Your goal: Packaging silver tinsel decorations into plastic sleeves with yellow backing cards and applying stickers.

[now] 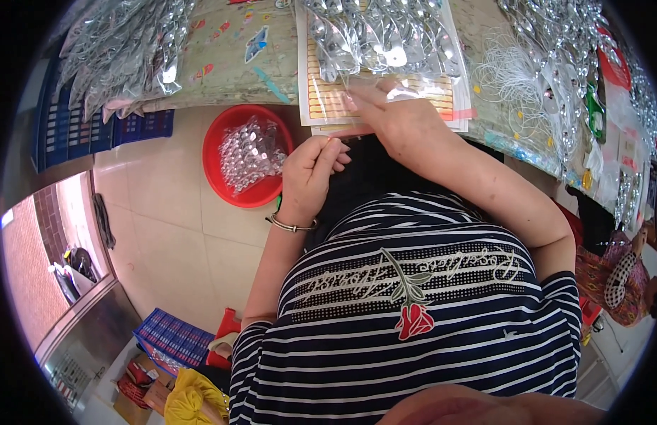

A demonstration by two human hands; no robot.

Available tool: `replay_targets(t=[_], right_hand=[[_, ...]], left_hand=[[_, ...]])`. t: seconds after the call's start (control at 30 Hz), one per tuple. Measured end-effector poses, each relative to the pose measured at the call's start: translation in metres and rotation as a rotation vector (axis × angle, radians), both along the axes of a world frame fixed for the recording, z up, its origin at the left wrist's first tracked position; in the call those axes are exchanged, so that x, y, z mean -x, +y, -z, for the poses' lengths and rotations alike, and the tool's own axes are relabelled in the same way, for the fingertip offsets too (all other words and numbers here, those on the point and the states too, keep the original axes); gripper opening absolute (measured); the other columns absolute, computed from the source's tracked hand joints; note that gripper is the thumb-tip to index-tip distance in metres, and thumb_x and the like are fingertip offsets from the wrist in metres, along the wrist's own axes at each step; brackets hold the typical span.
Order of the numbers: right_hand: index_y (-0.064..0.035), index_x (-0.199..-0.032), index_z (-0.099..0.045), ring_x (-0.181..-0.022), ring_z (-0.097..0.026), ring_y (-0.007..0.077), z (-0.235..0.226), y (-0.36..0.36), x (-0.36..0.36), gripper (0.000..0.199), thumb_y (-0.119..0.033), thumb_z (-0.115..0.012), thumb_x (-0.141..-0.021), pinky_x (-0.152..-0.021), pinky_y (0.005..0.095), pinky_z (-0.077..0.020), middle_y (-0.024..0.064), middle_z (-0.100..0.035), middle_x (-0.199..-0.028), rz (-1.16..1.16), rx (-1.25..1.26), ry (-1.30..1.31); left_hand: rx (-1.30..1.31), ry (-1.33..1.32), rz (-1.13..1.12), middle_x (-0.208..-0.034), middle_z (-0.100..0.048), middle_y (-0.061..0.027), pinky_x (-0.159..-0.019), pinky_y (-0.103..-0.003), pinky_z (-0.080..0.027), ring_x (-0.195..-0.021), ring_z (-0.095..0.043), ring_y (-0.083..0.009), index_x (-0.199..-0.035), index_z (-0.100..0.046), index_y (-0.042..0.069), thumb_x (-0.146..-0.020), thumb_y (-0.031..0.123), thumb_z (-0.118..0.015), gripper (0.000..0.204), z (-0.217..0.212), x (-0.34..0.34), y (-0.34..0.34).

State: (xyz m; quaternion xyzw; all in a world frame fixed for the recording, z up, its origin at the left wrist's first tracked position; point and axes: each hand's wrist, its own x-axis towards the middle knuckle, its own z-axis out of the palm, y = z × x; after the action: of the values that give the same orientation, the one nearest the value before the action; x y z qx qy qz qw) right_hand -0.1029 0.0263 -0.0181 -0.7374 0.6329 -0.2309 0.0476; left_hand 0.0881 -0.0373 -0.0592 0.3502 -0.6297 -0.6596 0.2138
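At the near table edge, my left hand [311, 173] is closed, thumb pressed against its curled fingers beside the lower edge of a clear plastic bag [442, 92]. Whatever it pinches is too small to make out. My right hand [410, 127] lies over the sheets with its fingers stretched out, their tips at the clear plastic. Beneath the plastic is a printed paper sheet [325, 103] with yellow rows and a white border. Shiny silver pieces [374, 49], several of them in wavy rows, rest on the far part of the sheet.
A red basin [214, 166] holding a bag of silver beads [250, 156] stands left of my left hand. Bagged silver strands [130, 53] lie at the table's left, above blue crates [77, 138]. White cords [516, 78] spread to the right. Another person's patterned clothing [605, 280] shows at far right.
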Motion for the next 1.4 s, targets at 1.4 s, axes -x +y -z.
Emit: replay_targets(t=[1.4], right_hand=[[-0.0020, -0.115, -0.057, -0.088, -0.061, 0.0374, -0.005, 0.025, 0.022, 0.032, 0.002, -0.050, -0.084, -0.078, 0.0432, -0.0489, 0.0164, -0.059, -0.120, 0.082, -0.061, -0.197]], left_hand=[[-0.045, -0.050, 0.075, -0.080, -0.065, -0.0057, -0.065, -0.022, -0.049, -0.072, -0.060, -0.0094, -0.092, -0.063, -0.001, -0.097, 0.016, -0.051, 0.022, -0.001, -0.009, -0.009]])
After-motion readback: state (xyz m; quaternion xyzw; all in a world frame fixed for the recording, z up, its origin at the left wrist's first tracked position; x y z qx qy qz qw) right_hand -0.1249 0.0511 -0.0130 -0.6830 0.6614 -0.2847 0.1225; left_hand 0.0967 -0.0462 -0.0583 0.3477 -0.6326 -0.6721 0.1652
